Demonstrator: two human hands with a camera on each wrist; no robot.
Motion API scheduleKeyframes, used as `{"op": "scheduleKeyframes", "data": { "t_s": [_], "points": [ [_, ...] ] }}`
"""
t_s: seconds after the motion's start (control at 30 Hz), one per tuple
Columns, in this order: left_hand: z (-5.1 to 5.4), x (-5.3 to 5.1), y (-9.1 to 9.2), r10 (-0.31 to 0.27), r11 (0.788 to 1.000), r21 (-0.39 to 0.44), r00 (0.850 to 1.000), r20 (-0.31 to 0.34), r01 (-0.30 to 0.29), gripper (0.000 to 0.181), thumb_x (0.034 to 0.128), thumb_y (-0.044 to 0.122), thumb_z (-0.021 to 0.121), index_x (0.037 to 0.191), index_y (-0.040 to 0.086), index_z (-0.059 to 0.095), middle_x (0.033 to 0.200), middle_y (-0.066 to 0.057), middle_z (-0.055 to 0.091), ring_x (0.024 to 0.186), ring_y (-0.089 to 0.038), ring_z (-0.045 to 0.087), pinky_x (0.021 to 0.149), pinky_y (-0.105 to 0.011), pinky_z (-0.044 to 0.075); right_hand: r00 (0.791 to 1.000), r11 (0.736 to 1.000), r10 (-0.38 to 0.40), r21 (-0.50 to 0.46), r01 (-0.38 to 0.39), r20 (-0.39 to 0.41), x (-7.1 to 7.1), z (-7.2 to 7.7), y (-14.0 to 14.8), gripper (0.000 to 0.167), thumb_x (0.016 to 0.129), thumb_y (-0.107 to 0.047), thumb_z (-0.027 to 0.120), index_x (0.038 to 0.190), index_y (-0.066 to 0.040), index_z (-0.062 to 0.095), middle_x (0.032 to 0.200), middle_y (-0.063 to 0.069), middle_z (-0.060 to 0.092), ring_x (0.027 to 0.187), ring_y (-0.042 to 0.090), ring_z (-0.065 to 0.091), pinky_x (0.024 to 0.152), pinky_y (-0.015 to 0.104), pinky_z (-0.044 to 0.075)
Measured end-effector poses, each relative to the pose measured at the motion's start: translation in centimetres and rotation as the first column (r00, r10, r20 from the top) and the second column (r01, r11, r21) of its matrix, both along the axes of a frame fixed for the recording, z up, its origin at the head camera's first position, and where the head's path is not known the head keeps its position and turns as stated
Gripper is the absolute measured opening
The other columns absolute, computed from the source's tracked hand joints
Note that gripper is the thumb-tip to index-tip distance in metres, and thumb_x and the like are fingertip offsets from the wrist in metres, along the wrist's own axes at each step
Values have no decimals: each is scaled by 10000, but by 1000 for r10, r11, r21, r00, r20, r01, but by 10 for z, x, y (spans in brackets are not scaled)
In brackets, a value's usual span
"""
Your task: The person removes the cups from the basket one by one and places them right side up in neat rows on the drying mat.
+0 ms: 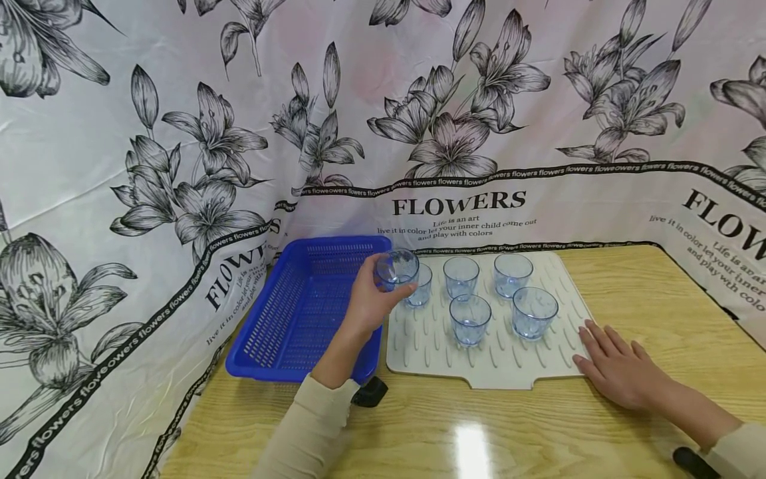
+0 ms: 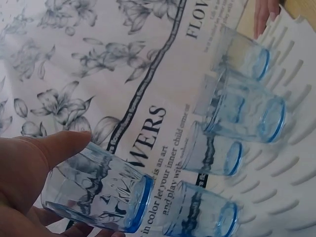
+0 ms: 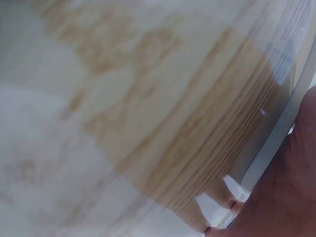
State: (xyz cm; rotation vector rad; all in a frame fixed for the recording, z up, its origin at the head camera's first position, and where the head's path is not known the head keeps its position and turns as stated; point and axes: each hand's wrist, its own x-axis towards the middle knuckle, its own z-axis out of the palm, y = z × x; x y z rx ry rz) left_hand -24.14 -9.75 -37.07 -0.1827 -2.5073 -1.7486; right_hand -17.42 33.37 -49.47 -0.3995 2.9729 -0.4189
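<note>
My left hand grips a clear bluish drinking glass between thumb and fingers, held up near the left edge of the white draining mat. In the left wrist view the held glass is tilted, its blue base pointing away from the palm. Several like glasses stand upright on the mat, among them a front glass, a right glass and a back glass. Palm down, my right hand rests at the mat's right edge with fingers straight.
A blue plastic basket stands left of the mat on the wooden table. Behind them hangs a flower-printed cloth, which also runs along the left and right sides. A black object lies by the basket's front corner.
</note>
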Motion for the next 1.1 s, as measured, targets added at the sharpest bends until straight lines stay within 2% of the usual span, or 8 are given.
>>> {"op": "scheduleKeyframes", "data": {
  "t_s": [0.23,0.47,0.67,0.87,1.0,1.1],
  "points": [
    [-10,5,10,-8,999,41,1000,6,8,846,866,245,839,1556,103,372,1541,-170,411,1418,-438,414,1121,-551,421,1000,1000,2,-1,-2,5,-1,0,1,741,1111,-446,368,1570,114,213,1637,337,128,1456,610,116,1047,821,108],
    [-21,7,21,3,998,61,1000,6,-4,837,854,218,845,1542,80,390,1504,-203,426,1369,-443,458,1096,-557,443,1000,1000,2,3,-2,3,-2,1,1,740,1111,-446,364,1568,116,216,1635,340,130,1454,612,122,1043,823,118],
    [-25,16,34,2,999,48,999,39,-4,820,850,227,851,1527,99,405,1472,-199,448,1350,-439,473,1080,-546,460,1000,1000,4,5,-4,-4,-1,1,1,737,1111,-442,367,1567,117,218,1634,341,134,1457,608,122,1042,821,124],
    [-36,18,43,20,999,44,1000,11,-20,828,851,218,847,1523,48,395,1492,-199,433,1371,-386,464,1118,-531,428,1000,1000,5,2,-5,-8,-1,1,-1,732,1111,-439,369,1565,117,226,1631,341,144,1452,611,132,1040,822,127],
    [-44,23,47,35,999,16,999,-14,-34,835,852,219,847,1522,23,387,1476,-194,445,1361,-356,474,1113,-512,437,1000,1000,5,6,-5,-8,-1,0,0,734,1110,-441,370,1566,116,224,1632,339,143,1452,609,133,1043,821,125],
    [-51,27,51,67,997,-20,997,-33,-68,825,849,240,851,1511,33,406,1430,-183,474,1321,-341,494,1084,-503,455,1000,1000,4,7,-4,-11,-1,-1,0,735,1110,-441,371,1568,114,221,1634,338,141,1453,607,136,1042,820,128]
  ]
}}
